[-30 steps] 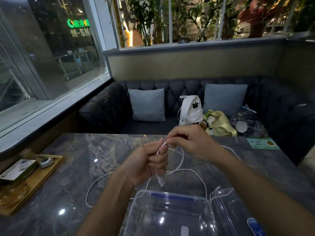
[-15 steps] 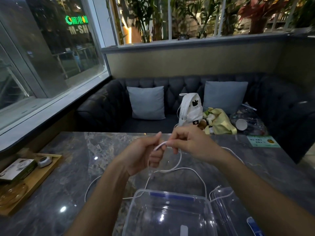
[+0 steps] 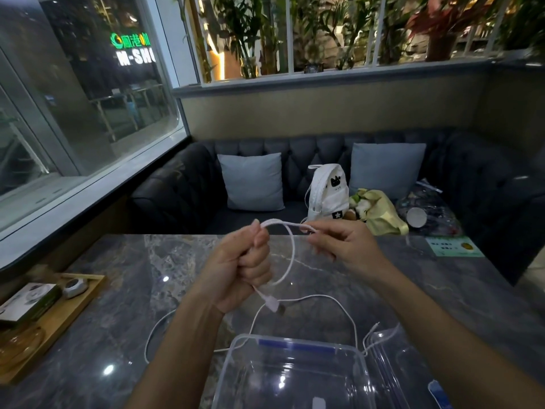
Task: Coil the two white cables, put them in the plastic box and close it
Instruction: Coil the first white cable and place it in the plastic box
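Scene: A person seated at a dark grey marble worktop [image 3: 132, 290] winds cable above an open storage box, with a tufted dark sofa [image 3: 182, 187] behind.

Left hand: The left hand [image 3: 239, 267] is curled into a fist round a thin white braided cable [image 3: 290, 261], the thumb pressed on top. The cable's white plug [image 3: 272, 304] dangles just below the fist.

Right hand: The right hand [image 3: 342, 246] pinches the same cable between thumb and fingertips, just beside the left hand and level with it.

Cable in hand: One rounded loop hangs between the two hands, held clear above the worktop.

Cable on the worktop: A loose white strand [image 3: 339, 301] lies in a wide arc between the hands and the box. Whether it is the tail of the held cable or the second cable cannot be told. Another white end [image 3: 373, 330] rests at the box's far right corner.

Box: The clear rectangular plastic box [image 3: 236, 342] stands open nearest the camera, and no cable shows inside it. Its clear lid [image 3: 392, 364] lies against its right side.

Done so far: Coiling appears to have just started, with a single loop formed on one cable.

Left to do: By this view, the bulk of the task remains. That means finishing this coil, coiling the other cable, laying both in the box and fitting the lid.

Also in view: A wooden tray [image 3: 85, 299] sits at the worktop's left edge.
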### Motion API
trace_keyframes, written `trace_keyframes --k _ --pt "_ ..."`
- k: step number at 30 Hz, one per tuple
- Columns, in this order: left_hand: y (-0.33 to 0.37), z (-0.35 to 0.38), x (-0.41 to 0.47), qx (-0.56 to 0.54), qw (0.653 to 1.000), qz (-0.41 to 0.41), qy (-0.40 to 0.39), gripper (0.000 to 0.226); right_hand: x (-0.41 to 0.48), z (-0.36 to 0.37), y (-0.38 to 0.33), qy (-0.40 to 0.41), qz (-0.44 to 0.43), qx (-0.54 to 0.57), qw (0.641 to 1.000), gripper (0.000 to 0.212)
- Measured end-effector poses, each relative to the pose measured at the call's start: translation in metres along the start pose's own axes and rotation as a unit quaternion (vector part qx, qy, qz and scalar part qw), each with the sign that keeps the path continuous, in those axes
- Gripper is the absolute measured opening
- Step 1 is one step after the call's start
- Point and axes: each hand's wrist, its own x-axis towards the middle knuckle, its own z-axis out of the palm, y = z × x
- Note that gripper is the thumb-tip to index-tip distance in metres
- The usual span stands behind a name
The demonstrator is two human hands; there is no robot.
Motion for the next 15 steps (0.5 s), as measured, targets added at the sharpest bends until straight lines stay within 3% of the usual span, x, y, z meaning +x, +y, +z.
trace_keyframes --k 4,6,8,10,12,15 --pt "0.012 -0.007 -0.002 -0.086 0.995 0.058 0.015 0.037 -0.004 -0.01 0.021 0.052 -0.016 -0.058 0.997 0.042" --pt "0.015 -0.009 -0.001 -0.115 0.99 0.079 0.034 0.038 -0.007 -0.01 0.027 0.069 -0.099 -0.163 0.979 0.042" --pt "0.017 -0.008 0.0 -0.149 0.981 0.105 0.06 0.029 -0.011 -0.009 0.032 0.059 -0.234 -0.363 0.9 0.039" --pt "0.019 -0.011 0.001 -0.181 0.972 0.131 0.074 0.022 -0.016 -0.009 0.035 0.069 -0.302 -0.483 0.819 0.042" --pt "0.02 -0.016 0.001 -0.192 0.969 0.137 0.078 0.022 -0.02 -0.009 0.035 0.076 -0.317 -0.508 0.797 0.046" --pt "0.02 -0.024 0.0 -0.25 0.958 0.132 0.052 0.027 -0.022 -0.008 0.03 0.081 -0.34 -0.5 0.792 0.045"
